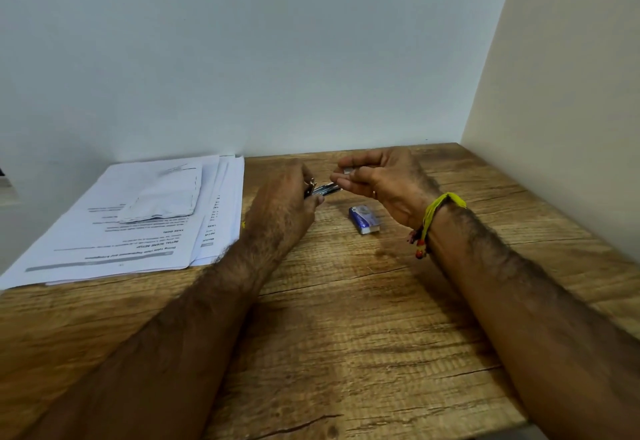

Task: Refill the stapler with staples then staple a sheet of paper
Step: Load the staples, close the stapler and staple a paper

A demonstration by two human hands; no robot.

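My left hand (282, 202) grips a small dark metal stapler (325, 189) just above the wooden table (346, 335); its shiny end pokes out to the right of my fingers. My right hand (377, 183) hovers right beside that end and pinches a small silvery strip of staples (347, 171) between thumb and fingertips. A small blue-and-white staple box (363, 220) lies on the table below my right hand. A stack of printed paper sheets (138, 225) lies at the left.
A folded white paper (162, 200) rests on top of the stack. Walls close the table at the back and the right. A yellow thread band (436, 214) circles my right wrist.
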